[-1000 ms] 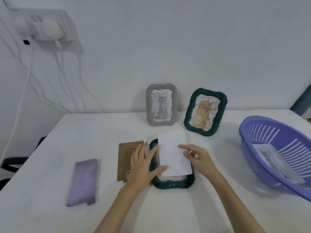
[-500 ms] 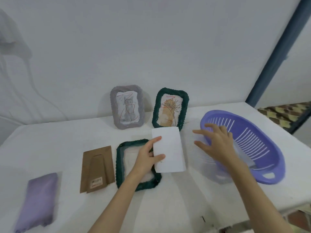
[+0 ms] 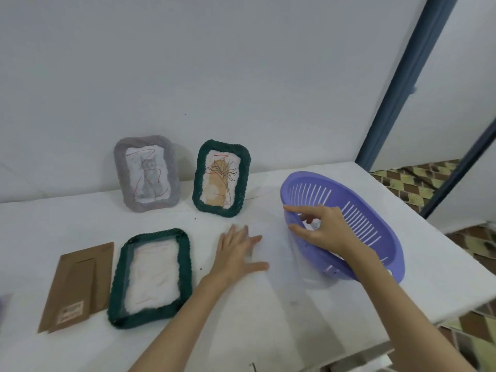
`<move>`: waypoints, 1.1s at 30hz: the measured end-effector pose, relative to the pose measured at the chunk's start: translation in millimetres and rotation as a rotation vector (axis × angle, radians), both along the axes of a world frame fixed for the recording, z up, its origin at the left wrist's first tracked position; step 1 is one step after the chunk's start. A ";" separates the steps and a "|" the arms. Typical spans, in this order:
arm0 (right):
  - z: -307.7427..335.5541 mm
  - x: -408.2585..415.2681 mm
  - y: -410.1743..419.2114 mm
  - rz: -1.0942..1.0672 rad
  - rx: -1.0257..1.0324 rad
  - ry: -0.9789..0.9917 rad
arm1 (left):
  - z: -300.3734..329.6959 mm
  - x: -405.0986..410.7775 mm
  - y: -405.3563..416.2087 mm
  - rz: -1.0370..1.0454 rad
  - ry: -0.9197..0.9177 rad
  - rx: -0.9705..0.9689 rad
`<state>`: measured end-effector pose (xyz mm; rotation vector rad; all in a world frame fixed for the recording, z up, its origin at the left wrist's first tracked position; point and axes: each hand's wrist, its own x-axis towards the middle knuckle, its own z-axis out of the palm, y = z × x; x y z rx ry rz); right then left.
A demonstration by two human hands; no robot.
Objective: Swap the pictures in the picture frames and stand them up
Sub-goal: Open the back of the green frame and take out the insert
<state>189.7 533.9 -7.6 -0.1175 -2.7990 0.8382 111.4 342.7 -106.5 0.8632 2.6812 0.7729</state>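
Note:
A dark green woven frame (image 3: 185, 267) lies face down on the white table (image 3: 257, 318), its back open and a pale sheet inside. Its brown backing board (image 3: 77, 285) with a stand lies to the left. Against the wall stand a grey frame (image 3: 120, 173) holding a cat picture and a green frame (image 3: 243, 181) holding a plant picture. My left hand (image 3: 237, 253) lies flat, fingers spread, right of the lying frame; a white sheet beneath it is barely distinguishable from the table. My right hand (image 3: 323, 226) grips the near left rim of the purple basket (image 3: 375, 232), which is tilted up.
A purple cloth (image 3: 2, 304) shows at the far left edge. The table's right edge and front right corner lie close behind the basket. A blue post (image 3: 397, 81) rises at the right, with patterned floor beyond it.
My left hand slid the white sheet right, off the lying frame, and flattened onto it. My right hand went from hovering over the basket to gripping its rim, and the basket tilted.

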 end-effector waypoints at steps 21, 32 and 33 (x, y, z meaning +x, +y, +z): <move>-26.9 -26.1 91.7 -0.137 0.241 -0.531 | 35.8 6.9 52.1 0.061 -0.354 0.707; -33.5 -29.0 98.0 -0.205 0.216 -0.352 | 42.1 19.1 49.6 0.126 -0.344 0.687; -31.9 -28.1 98.8 -0.226 0.203 -0.327 | 42.7 19.3 49.8 0.129 -0.348 0.685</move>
